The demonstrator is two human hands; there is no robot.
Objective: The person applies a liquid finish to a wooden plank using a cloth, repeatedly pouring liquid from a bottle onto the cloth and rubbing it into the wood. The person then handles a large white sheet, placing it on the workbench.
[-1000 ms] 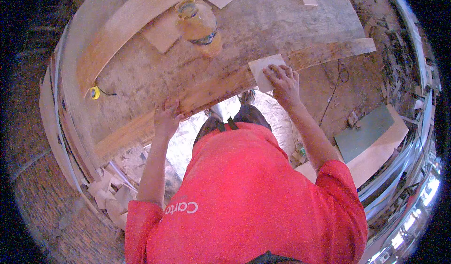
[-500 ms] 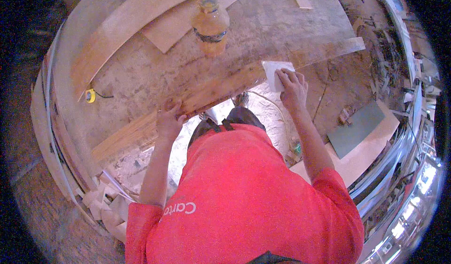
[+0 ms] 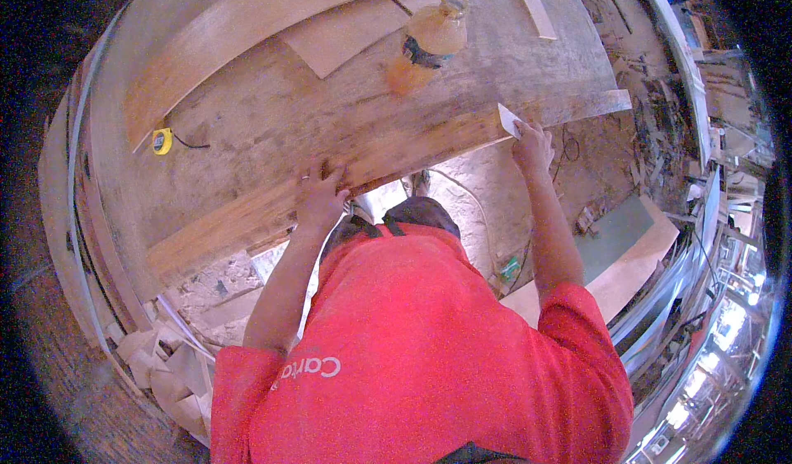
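Observation:
My left hand grips the near edge of a long stained wooden board, fingers bent over its top and thumb at the edge. My right hand holds a white sheet or pad in bent fingers at the right part of the same board. Beyond the board stands a plastic bottle with amber contents and a dark band. A yellow tape measure lies on the worktop at the left.
A curved wooden strip, a flat panel and a short slat lie at the back. At lower right are a grey-green panel and a cord. Wood offcuts pile at lower left; scraps line the right side.
My right hand and the white sheet have shifted right along the board. My left hand appears slightly higher and further right. The view has shifted, with the bottle appearing further right.

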